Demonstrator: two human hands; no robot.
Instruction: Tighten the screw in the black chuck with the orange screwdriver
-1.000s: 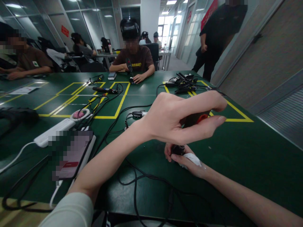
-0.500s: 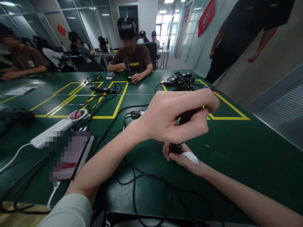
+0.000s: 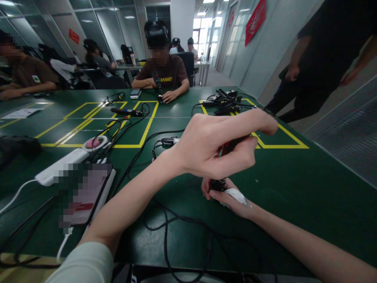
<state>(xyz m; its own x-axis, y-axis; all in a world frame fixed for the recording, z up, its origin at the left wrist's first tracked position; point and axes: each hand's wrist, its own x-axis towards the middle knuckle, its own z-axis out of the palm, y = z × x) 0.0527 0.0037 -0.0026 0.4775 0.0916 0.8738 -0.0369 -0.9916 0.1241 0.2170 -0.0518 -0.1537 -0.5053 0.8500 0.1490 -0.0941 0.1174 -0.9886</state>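
My left hand [image 3: 222,143] is raised over the table, its fingers curled around a black tool. Most of that tool is hidden; a red patch shows between the fingers, and its dark round nose [image 3: 218,184] comes out below. It looks like an electric screwdriver held upright. Beneath it, my right hand [image 3: 225,194] lies low at the table, thumb and fingers closed around the nose end. Whether a small part is also held there, I cannot tell. A crumpled white tissue or patch [image 3: 235,195] lies against the right hand near the wrist.
A phone [image 3: 88,196], a white power strip [image 3: 60,167] and a tape roll [image 3: 94,143] lie left. Black cables [image 3: 176,218] loop across the green table. Black tools [image 3: 225,101] are piled at the far right. A co-worker [image 3: 161,76] sits opposite; another person stands right.
My left index finger has straightened slightly, and a red patch on the tool now shows between the fingers. My right hand keeps its place. The standing person has moved right.
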